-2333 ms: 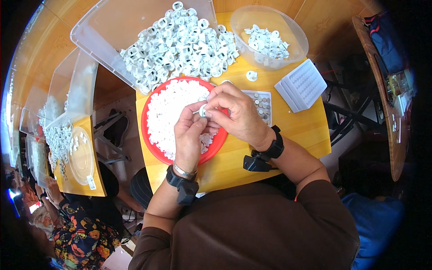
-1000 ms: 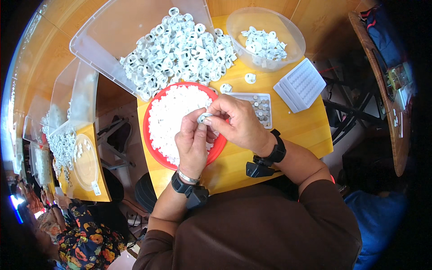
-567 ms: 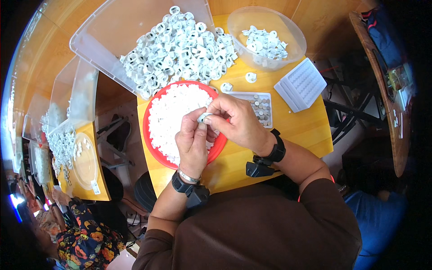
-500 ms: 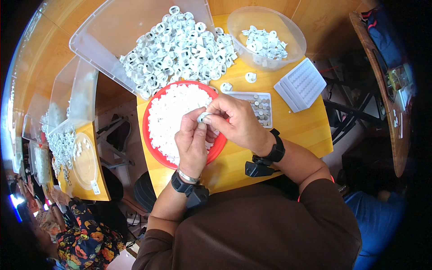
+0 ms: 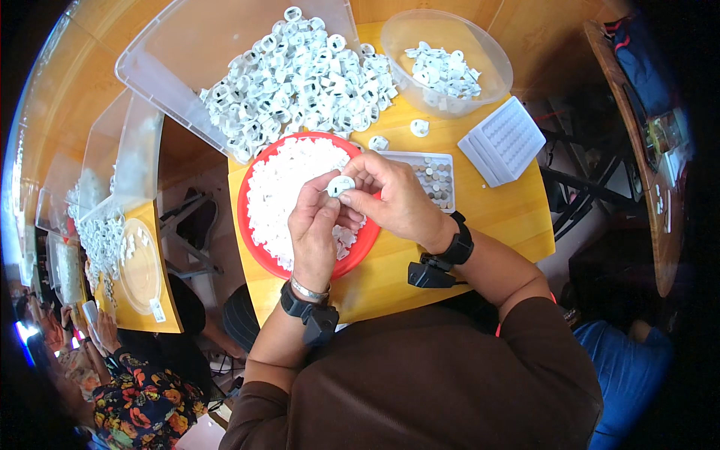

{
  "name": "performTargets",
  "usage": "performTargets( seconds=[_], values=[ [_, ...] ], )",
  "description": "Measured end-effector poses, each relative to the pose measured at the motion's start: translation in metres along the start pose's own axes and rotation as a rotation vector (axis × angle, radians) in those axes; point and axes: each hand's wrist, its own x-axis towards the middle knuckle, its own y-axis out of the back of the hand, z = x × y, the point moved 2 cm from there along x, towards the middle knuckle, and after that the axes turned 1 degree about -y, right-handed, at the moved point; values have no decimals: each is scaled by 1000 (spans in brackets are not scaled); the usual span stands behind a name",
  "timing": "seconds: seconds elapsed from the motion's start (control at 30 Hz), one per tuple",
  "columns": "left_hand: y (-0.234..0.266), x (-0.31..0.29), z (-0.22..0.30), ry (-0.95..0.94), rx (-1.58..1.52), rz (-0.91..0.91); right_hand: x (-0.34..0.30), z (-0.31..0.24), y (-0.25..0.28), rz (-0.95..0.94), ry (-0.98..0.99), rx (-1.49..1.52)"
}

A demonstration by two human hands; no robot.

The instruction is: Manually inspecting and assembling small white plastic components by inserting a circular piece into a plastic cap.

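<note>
Workshop, heaped parts [image 5: 300, 82], bins [image 5: 161, 56], yellow worktable [image 5: 491, 217]

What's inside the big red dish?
The red dish holds a heap of small white pieces. The left hand and right hand, holding a round white part above it, cover some, and the pieces hide the dish's bottom.

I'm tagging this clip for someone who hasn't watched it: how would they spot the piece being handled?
On the yellow table, find the red basin heaped with small white parts. Over its right side, left hand and right hand meet at a round white piece. Unlike the piled white pieces beyond the basin, it is held in both hands.
</note>
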Motion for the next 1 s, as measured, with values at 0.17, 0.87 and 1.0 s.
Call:
performTargets(
  seconds=[0.17,0.87,1.0],
  values=[
    [-1,0,0,-4,51,-31,1,6,2,3,49,50],
    [5,5,-2,90,-181,-8,0,-7,2,134,328,-349],
    [3,2,-4,30,-123,-11,1,-6,1,104,333,-343]
  ],
)
